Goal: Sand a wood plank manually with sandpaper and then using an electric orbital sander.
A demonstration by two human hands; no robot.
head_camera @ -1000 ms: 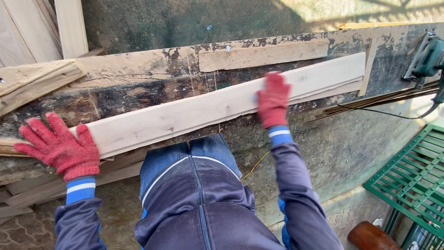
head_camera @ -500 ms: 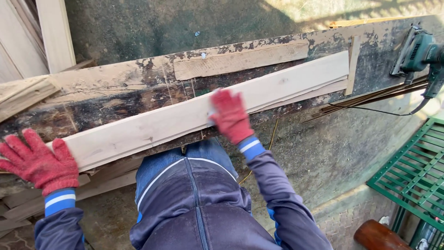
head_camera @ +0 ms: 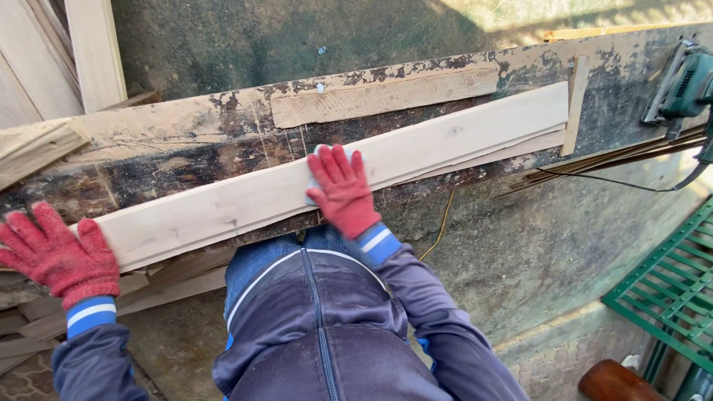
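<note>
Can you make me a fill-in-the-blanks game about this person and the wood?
1. Both hands wear ____ gloves.
2. The right hand presses a small pale pad flat on the long ____.
3. The left hand rests at the plank's ____ end.
4. The green power sander sits at the workbench's ____ end.

Missing words: red; plank; left; right

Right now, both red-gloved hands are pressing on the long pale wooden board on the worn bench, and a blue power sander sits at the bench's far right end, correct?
Nearly: the power sander is green, not blue, as the head view shows. The left hand and the right hand do press on the long pale wooden board on the worn bench.
</note>
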